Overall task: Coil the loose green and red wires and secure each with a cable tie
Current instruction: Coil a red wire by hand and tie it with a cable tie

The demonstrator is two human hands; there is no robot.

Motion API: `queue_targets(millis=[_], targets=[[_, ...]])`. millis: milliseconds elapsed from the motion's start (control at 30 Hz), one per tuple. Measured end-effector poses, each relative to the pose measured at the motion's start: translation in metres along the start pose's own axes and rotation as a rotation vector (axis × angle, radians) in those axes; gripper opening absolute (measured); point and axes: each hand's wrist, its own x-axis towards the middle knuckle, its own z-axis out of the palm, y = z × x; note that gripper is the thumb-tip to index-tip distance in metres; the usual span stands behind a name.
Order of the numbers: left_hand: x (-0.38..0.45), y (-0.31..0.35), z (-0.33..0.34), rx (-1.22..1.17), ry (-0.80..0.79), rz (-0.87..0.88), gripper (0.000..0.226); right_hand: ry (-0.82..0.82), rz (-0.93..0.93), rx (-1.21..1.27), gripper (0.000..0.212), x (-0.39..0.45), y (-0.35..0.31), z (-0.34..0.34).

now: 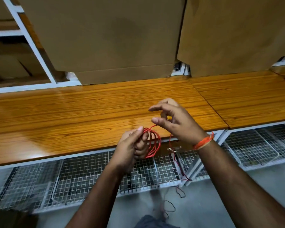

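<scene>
While left hand grips red wire (coiled) — right hand feeds.

Red wire loops partly hidden behind left hand fingers; its tail below the surface front edge blurs out. Wire baskets contents unreadable. Cardboard boxes cropped by top edge.

bare forearms, no sleeves; orange thread band wound round right wrist; grey garment at bottom edge.
</scene>
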Motion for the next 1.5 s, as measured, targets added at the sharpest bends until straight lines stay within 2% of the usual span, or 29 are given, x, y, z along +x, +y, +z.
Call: queue_targets(millis=[67, 100, 233, 300, 400, 467, 533, 633, 700, 900, 1000, 1100, 1200, 1267, 1400, 1500], targets=[[0.000, 0.001, 0.002, -0.075, -0.012, 0.020, 0.034, -0.106, 0.083, 0.018, 0.054, -0.006, 0.006, 0.019], [0.001, 0.001, 0.004, -0.099, -0.010, 0.024, 0.035, -0.109, 0.088, 0.029, 0.063, -0.012, 0.007, 0.032], [0.000, 0.002, 0.008, -0.157, 0.021, -0.058, 0.034, 0.134, 0.070, 0.040, 0.047, -0.025, 0.008, 0.062], [-0.001, 0.004, 0.007, -0.143, -0.003, -0.104, 0.035, 0.188, 0.073, 0.021, 0.056, -0.026, 0.012, 0.064], [0.000, 0.004, 0.006, -0.177, -0.040, -0.130, 0.037, 0.146, 0.096, 0.094, 0.068, -0.028, 0.016, 0.067], [0.000, 0.003, 0.007, -0.264, -0.010, -0.131, 0.036, 0.090, 0.159, 0.300, 0.059, -0.030, 0.018, 0.067], [0.001, 0.006, 0.003, -0.392, 0.043, -0.120, 0.034, 0.035, 0.255, 0.543, 0.040, -0.037, 0.029, 0.066], [0.003, 0.018, -0.014, -0.507, 0.146, -0.051, 0.034, 0.038, 0.362, 0.616, 0.010, -0.058, 0.055, 0.065], [0.003, 0.025, -0.024, -0.551, 0.203, -0.012, 0.035, 0.072, 0.388, 0.575, 0.009, -0.073, 0.069, 0.065], [0.005, 0.026, -0.039, -0.643, 0.384, 0.115, 0.038, 0.203, 0.303, 0.127, 0.007, -0.092, 0.072, 0.063], [0.009, 0.020, -0.038, -0.502, 0.444, 0.192, 0.037, 0.052, 0.061, -0.187, 0.009, -0.088, 0.055, 0.060], [0.012, 0.007, -0.031, -0.137, 0.463, 0.264, 0.035, -0.074, -0.206, -0.365, 0.019, -0.071, 0.023, 0.061], [0.005, -0.003, -0.021, 0.237, 0.410, 0.274, 0.038, -0.022, -0.319, -0.359, 0.019, -0.049, -0.002, 0.058], [0.001, -0.009, -0.018, 0.389, 0.374, 0.266, 0.042, 0.019, -0.344, -0.333, 0.018, -0.036, -0.010, 0.055], [-0.002, -0.012, -0.011, 0.391, 0.233, 0.227, 0.043, -0.005, -0.366, -0.221, 0.018, -0.015, -0.020, 0.040], [-0.005, -0.007, -0.012, 0.343, 0.207, 0.144, 0.043, 0.044, -0.292, -0.109, 0.015, -0.004, -0.020, 0.027]])
